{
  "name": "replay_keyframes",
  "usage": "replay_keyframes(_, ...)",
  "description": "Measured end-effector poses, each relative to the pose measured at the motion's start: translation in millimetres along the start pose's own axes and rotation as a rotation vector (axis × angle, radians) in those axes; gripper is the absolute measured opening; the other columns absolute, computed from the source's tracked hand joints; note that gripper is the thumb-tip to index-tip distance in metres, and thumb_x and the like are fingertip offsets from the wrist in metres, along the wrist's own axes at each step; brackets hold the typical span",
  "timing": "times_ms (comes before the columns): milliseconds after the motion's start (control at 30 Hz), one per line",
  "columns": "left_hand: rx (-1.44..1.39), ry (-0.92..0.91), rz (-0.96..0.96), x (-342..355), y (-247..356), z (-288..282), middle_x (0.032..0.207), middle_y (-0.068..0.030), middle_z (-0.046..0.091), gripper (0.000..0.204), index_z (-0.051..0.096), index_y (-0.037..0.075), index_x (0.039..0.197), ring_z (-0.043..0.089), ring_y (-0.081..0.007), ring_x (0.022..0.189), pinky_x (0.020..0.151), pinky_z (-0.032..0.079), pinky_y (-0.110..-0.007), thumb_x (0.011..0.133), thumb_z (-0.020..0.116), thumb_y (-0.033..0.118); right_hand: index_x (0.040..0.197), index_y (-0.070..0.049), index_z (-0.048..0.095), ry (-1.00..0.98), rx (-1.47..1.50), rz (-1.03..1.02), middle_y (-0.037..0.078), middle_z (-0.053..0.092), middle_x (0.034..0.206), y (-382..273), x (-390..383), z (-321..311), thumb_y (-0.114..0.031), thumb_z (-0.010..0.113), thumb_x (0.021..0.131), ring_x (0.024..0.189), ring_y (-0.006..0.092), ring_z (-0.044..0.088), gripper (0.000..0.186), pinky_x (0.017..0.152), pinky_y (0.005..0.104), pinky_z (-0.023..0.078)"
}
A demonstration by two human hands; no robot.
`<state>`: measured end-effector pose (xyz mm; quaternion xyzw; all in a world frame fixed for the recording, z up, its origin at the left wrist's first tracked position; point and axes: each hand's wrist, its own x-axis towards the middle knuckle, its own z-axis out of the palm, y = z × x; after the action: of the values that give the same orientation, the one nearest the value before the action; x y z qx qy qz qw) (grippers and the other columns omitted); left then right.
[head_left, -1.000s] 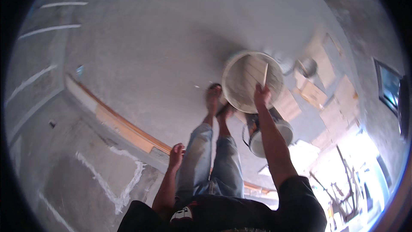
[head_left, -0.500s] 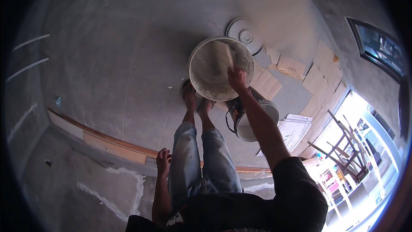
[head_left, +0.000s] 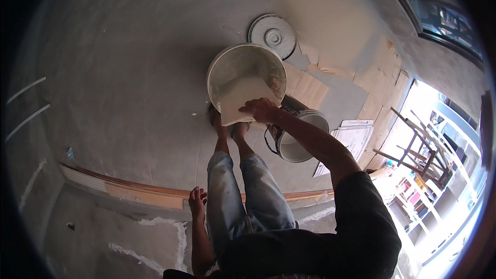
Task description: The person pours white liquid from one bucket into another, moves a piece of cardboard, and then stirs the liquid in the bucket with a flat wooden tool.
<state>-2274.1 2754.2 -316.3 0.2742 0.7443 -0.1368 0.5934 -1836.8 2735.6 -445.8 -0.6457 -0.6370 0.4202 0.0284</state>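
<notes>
R hand (head_left: 260,109) is grasping a pale flat board (head_left: 245,92) by its near right edge, w/ fingers lying over the face. This board is sitting partly inside the mouth of the big bucket (head_left: 226,64), and its near corner is reaching past the rim; whether it is touching the rim, I cannot tell. Half a sec. ago the board was showing blurred and narrow inside the bucket; now it is showing its broad face up, and R hand is staying nearer to the rim. For the work, this is prob. meaning the board is being turned, not released. L hand (head_left: 197,201) is hanging beside the thigh, fingers loosely curled, holding nothing visible. A smaller bucket (head_left: 297,147) is standing near, at right; a round lid (head_left: 273,36) is lying beyond.
</notes>
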Motion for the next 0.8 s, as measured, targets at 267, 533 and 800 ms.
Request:
replay_keyframes(267,-0.016,-0.016,0.003,3,-6,4,0.116,-0.0088,0.056,0.057,0.047,0.007,0.125,0.057,-0.0198,0.096,0.081,0.044,-0.034,0.089,0.049,0.052,0.113,-0.019,0.063,0.686,0.671,0.809,0.017,0.066,0.090,6,26,12,-0.027,0.059,0.080,0.091,0.0332,0.063,0.034,0.079,0.0391,0.050)
replay_keyframes(533,0.040,0.000,-0.004,1,10,6,0.117,-0.0086,0.056,0.056,0.047,0.008,0.126,0.057,-0.0198,0.098,0.083,0.042,-0.035,0.089,0.049,0.051,0.108,-0.001,0.060,1.423,1.176,1.180,0.015,0.068,0.092,5,26,37,-0.015,0.055,0.083,0.089,0.0246,0.065,0.029,0.079,0.0347,0.047)
replay_keyframes(800,0.088,-0.011,0.028,6,10,-4,0.119,-0.0087,0.054,0.060,0.045,0.008,0.128,0.056,-0.0199,0.098,0.081,0.045,-0.033,0.089,0.048,0.053,0.121,-0.011,0.054,0.987,0.581,0.632,0.018,0.064,0.098,-5,11,25,-0.010,0.054,0.080,0.089,0.0387,0.061,0.040,0.073,0.0428,0.050)
